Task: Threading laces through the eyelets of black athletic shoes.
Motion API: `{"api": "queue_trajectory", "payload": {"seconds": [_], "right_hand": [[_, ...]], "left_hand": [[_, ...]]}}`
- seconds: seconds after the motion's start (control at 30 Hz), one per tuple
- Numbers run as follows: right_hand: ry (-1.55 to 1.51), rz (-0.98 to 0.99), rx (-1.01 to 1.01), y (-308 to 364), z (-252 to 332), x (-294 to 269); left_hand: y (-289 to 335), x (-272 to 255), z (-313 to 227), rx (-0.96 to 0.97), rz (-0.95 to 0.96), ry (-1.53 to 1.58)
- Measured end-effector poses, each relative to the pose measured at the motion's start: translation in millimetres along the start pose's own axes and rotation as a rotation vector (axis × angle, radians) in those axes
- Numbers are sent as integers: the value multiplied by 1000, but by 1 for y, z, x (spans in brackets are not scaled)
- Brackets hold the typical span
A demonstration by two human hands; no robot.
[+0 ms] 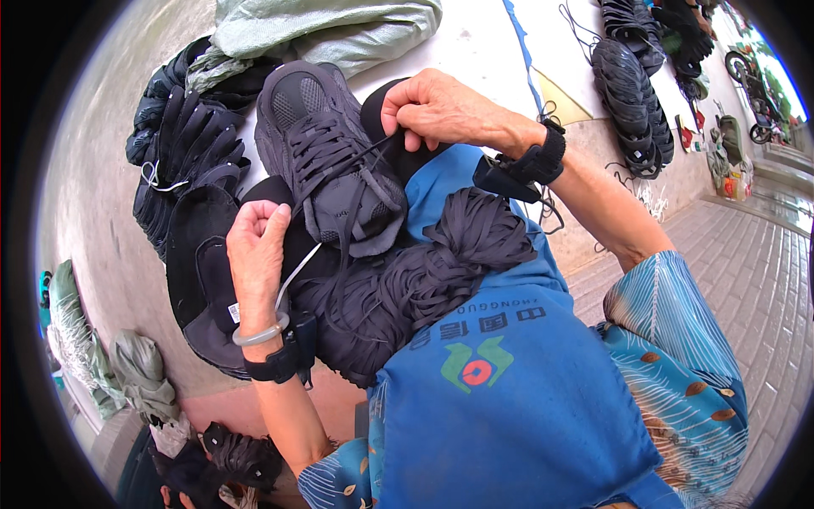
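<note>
Grey paving lies off to the right; the right hand pinches a lace of the dark shoe; whether the left hand grips anything, I cannot tell.

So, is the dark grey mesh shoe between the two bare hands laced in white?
No, flat black laces criss-cross the shoe.

Blue apron, 5 o'clock, green-red emblem; leaf-patterned blue sleeve, 4 o'clock; pale bangle, black strap, 8 o'clock.
</note>
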State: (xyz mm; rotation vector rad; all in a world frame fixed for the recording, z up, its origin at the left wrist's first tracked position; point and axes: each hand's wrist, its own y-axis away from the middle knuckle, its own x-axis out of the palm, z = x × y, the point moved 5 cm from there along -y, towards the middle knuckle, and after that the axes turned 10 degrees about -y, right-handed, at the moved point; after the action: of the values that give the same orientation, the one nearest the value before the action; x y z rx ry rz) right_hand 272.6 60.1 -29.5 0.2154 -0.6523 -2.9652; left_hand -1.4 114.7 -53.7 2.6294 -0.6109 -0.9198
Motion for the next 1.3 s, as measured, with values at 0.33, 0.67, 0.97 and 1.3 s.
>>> {"api": "queue_trajectory", "payload": {"seconds": [0.33, 0.67, 0.97, 1.3], "right_hand": [[510, -95, -528, 23, -2, 2], [281, -4, -59, 18, -13, -8], [619, -266, -462, 27, 15, -10], [460, -48, -639, 18, 14, 31]], "left_hand": [[-1, -5, -20, 168, 6, -39], [-4, -6, -12, -8, 19, -250], [9, -7, -43, 252, -166, -282], [-2, 15, -38, 221, 74, -293]]}}
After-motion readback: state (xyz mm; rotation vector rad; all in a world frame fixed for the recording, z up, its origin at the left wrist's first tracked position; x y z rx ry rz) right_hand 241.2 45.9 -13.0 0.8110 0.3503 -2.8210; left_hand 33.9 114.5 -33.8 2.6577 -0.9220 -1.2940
